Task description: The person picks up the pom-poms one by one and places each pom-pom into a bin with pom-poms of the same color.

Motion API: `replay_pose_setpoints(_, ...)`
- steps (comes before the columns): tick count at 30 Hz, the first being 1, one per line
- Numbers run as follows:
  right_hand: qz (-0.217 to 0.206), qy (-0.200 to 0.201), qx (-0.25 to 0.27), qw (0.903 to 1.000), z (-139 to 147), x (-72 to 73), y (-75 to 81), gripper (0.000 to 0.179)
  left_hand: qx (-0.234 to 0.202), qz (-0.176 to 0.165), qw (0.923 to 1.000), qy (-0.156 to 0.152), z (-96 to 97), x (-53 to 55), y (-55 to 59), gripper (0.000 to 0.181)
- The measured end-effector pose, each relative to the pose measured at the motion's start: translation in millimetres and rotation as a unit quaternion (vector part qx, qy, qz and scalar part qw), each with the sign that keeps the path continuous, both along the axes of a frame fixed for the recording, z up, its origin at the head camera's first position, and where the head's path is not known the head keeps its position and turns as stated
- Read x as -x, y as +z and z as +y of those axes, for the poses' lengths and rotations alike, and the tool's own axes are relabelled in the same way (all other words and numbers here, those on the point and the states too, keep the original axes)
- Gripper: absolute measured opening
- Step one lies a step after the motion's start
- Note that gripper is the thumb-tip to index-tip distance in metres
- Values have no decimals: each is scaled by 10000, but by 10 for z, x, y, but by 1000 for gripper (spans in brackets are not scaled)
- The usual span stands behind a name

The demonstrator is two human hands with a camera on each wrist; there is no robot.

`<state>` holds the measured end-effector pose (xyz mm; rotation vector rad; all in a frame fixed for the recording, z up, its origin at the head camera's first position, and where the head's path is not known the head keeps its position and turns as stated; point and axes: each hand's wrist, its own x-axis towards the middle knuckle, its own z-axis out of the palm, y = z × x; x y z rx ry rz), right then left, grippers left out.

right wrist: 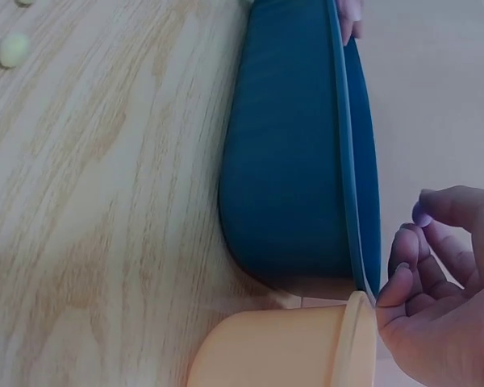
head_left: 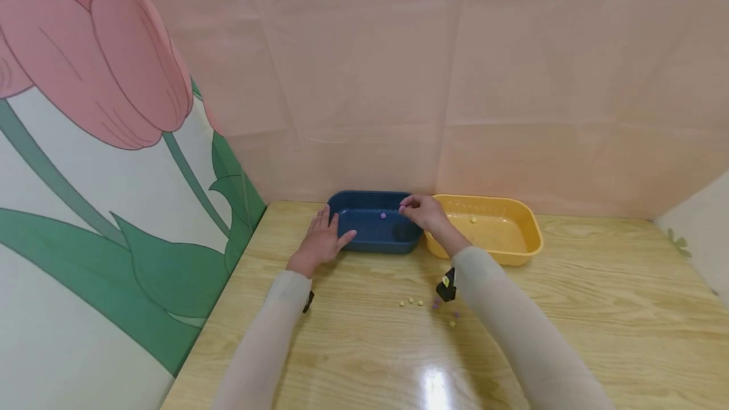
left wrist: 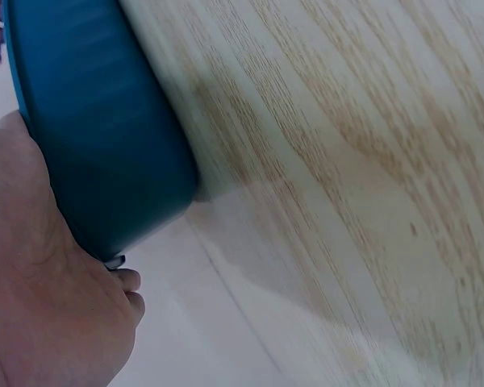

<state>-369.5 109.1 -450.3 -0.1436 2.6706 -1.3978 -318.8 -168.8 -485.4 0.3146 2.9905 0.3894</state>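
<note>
My right hand (head_left: 425, 212) is over the right end of a blue tray (head_left: 373, 248), pinching a small purple ball (right wrist: 421, 214) between thumb and fingertip. Another purple ball (head_left: 383, 216) lies inside that tray. With fingers spread and mostly straight, my left hand (head_left: 321, 243) rests at the tray's left end, thumb over the front rim. In the left wrist view the hand (left wrist: 52, 298) lies along the tray's edge (left wrist: 105, 137). A yellow tray (head_left: 515, 260) stands to the right, with a pale yellow ball (head_left: 473, 221) in it.
On the wooden table (head_left: 353, 340), in front of the trays, lie several loose pale yellow balls (head_left: 411, 300) and purple balls (head_left: 457, 315). A pinkish sheet (head_left: 353, 81) hangs behind the trays. At the left is a wall with a large tulip picture (head_left: 102, 49).
</note>
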Motion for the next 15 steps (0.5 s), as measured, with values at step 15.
replay_pose_setpoints(15,-170,-8,68,9998,67,0,86,30,-9,-72,10000,28,11,-2,21,89)
